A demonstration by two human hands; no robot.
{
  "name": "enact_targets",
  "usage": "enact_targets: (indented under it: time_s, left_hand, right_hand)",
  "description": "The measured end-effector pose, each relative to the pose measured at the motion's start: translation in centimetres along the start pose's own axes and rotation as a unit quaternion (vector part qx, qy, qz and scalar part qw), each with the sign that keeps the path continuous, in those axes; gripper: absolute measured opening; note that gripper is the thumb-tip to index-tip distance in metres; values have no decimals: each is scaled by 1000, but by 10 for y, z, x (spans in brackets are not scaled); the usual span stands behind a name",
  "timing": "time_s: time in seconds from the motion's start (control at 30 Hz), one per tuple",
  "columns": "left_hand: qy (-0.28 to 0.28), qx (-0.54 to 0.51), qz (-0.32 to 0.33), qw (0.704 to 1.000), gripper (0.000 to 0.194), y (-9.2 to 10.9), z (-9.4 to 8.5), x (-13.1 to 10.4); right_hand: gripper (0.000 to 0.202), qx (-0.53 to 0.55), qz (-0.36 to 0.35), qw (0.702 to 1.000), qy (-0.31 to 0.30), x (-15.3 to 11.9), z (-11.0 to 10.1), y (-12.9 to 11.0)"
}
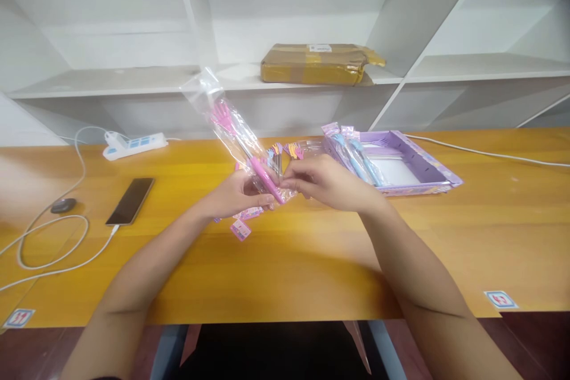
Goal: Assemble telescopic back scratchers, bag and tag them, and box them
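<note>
A pink hand-shaped back scratcher (262, 177) lies slanted inside a clear plastic bag (238, 130), its hand end toward the upper left. My left hand (236, 193) grips the bagged scratcher near its handle. The fingertips of my right hand (327, 181) are pinched on the bag at the handle's lower end. Behind my hands, several colourful hand-shaped scratchers (293, 150) lie on the table, partly hidden. Small pink printed cards (241, 230) rest below my left hand.
At the right, a purple tray (434, 183) holds bagged blue scratchers (356, 157). On the left are a phone (130, 202) with a cable, a black mouse-like object (63, 206) and a white power strip (136, 146). A taped cardboard box (314, 65) sits on the shelf (133, 82).
</note>
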State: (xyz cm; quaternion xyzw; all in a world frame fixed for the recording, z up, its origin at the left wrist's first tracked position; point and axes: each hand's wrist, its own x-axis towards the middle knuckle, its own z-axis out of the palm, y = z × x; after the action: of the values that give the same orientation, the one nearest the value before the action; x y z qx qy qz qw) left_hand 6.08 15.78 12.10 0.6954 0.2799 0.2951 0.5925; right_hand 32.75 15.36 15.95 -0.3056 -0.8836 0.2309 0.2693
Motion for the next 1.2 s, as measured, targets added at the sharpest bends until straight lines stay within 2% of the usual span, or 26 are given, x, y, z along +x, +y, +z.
enact_targets:
  time_s: [0.23, 0.3, 0.37, 0.47, 0.63, 0.7, 0.77, 0.83, 0.9, 0.97, 1.07, 1.13, 1.2]
  left_hand:
    - [-78, 55, -41, 995, 25, 4, -6, 1]
    - [-123, 63, -66, 988, 23, 5, -7, 0]
    - [-181, 68, -108, 975, 24, 4, -6, 0]
    - [-246, 107, -156, 951, 25, -1, -5, 0]
    - [-276, 126, -122, 945, 28, -10, -7, 5]
    - [-307, 142, -135, 931, 23, -10, -12, 6]
    - [-314, 162, -156, 922, 25, -8, -22, 4]
    - [-283, 192, -164, 926, 32, -4, -35, 1]
    - [-221, 239, -139, 935, 37, 0, -49, -2]
    - [-118, 262, -95, 953, 40, 2, -61, -3]
    - [47, 233, -42, 970, 49, 4, -70, 0]
    - [87, 223, -25, 971, 50, 6, -70, 1]
    - [77, 237, -20, 968, 41, 7, -67, 2]
  right_hand:
    - [23, 23, 22, 996, -86, -1, -5, -2]
    - [23, 60, 42, 995, -70, 0, -4, 1]
    - [28, 127, 71, 989, -28, 2, -1, 4]
    - [35, 226, 117, 966, 33, 9, 4, 10]
    - [44, 299, 148, 941, 55, 20, 16, 21]
    - [46, 311, 147, 938, 50, 23, 22, 24]
    - [44, 321, 151, 934, 40, 25, 28, 28]
    - [41, 341, 158, 926, 26, 29, 37, 30]
    - [39, 365, 167, 916, 7, 32, 49, 33]
    - [36, 386, 177, 905, -26, 36, 63, 34]
    - [28, 404, 191, 890, -86, 39, 87, 35]
    - [24, 408, 196, 884, -113, 39, 100, 35]
    - [26, 406, 195, 883, -131, 39, 108, 35]
